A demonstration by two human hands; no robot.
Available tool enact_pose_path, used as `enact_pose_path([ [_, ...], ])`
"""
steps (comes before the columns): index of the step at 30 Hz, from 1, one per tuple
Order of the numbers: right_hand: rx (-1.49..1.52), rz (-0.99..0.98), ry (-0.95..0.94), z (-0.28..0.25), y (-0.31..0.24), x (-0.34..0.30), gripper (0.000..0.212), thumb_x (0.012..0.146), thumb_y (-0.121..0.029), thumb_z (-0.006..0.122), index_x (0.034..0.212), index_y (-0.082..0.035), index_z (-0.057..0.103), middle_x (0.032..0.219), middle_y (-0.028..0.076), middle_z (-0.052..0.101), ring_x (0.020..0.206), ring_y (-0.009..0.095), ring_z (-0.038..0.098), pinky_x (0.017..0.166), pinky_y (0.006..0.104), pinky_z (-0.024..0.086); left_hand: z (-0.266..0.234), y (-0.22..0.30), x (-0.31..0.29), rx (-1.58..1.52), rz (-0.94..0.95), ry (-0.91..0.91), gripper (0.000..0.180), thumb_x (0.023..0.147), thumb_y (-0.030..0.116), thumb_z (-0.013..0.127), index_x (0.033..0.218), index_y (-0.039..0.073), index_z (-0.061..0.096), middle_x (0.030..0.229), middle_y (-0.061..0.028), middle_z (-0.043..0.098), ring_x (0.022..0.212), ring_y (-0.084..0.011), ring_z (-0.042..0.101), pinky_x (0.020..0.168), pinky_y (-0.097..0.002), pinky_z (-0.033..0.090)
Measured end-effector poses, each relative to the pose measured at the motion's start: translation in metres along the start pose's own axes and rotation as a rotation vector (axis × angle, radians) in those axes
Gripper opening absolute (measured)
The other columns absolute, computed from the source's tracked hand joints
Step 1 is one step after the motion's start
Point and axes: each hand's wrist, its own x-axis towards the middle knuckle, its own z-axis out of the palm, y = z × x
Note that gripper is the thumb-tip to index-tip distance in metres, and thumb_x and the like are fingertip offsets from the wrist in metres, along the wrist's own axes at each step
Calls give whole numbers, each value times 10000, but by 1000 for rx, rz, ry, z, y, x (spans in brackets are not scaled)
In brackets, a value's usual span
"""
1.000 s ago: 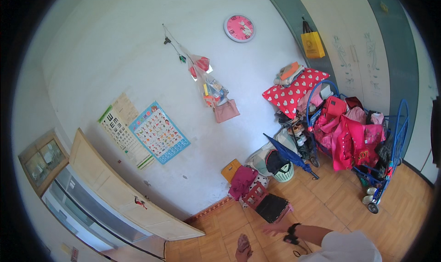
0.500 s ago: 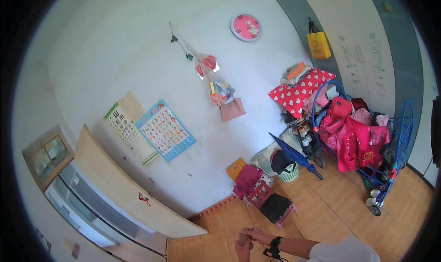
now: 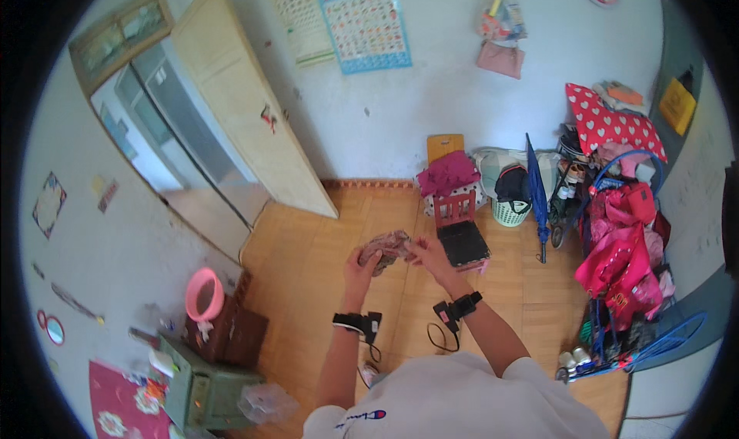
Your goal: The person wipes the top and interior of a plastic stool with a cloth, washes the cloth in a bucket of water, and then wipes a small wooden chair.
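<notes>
A crumpled, brownish-pink patterned cloth [image 3: 389,247] stretches between my two hands above the wooden floor; its exact kind I cannot make out. My left hand [image 3: 359,270] grips its left end, fingers closed on the bunched part. At the other end my right hand [image 3: 432,257] pinches the cloth between thumb and fingers. Each wrist wears a black band with a small box and a cable. Just beyond my right hand stands a small red-backed chair [image 3: 462,243] with a black seat.
An open door [image 3: 250,100] is at the far left. Along the far wall are a green basket [image 3: 511,211], a blue umbrella [image 3: 536,193] and a heaped blue-framed cart [image 3: 616,366] at right. Near left, a pink basin [image 3: 219,296] sits on a brown cabinet [image 3: 250,335].
My view has swung down and leftward, so both forearms now show. The cloth, small and bunched between my hands before, is now spread wider, with my hands farther apart.
</notes>
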Motion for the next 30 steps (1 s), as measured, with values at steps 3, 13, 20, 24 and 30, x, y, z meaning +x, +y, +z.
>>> enact_pose_path([
  [3, -153, -79, 79, -7, 5, 4, 196, 821, -204, 676, 795, -61, 543, 699, -6, 557, 609, 87, 579, 532, 220, 455, -1, 30, -12, 398, 96, -36, 387, 755, 151, 698, 1083, 29, 533, 892, -195, 631, 829, -323, 632, 688, -370, 499],
  [13, -427, -510, 470, -38, 26, 22, 160, 820, -149, 666, 765, -46, 557, 674, -5, 547, 599, 67, 523, 518, 213, 434, 14, 10, -22, 842, 127, -130, 490, 738, 202, 675, 1165, 115, 451, 975, -107, 617, 905, -292, 588, 777, -452, 417],
  [20, 154, -219, 430, -64, -10, 31, 137, 849, -179, 644, 819, -115, 527, 742, -10, 587, 638, 86, 594, 519, 243, 517, 31, 16, -12, 1080, 182, -140, 392, 764, 228, 614, 1130, 138, 508, 1003, -69, 606, 981, -263, 562, 810, -447, 407],
  [24, 474, -43, 426, -61, -36, 25, 172, 846, -194, 644, 791, -101, 511, 727, -27, 561, 664, 90, 552, 543, 272, 465, 35, 21, -9, 978, 207, -109, 363, 777, 232, 566, 1119, 112, 550, 1071, -86, 589, 1011, -277, 544, 828, -454, 413],
  [30, 257, -457, 816, -137, -2, 73, 184, 819, -191, 652, 795, -58, 528, 728, 48, 564, 656, 178, 533, 607, 312, 444, 55, -9, -2, 936, 153, -246, 389, 818, 317, 530, 1153, 121, 536, 1168, -105, 571, 1011, -314, 560, 829, -484, 427],
])
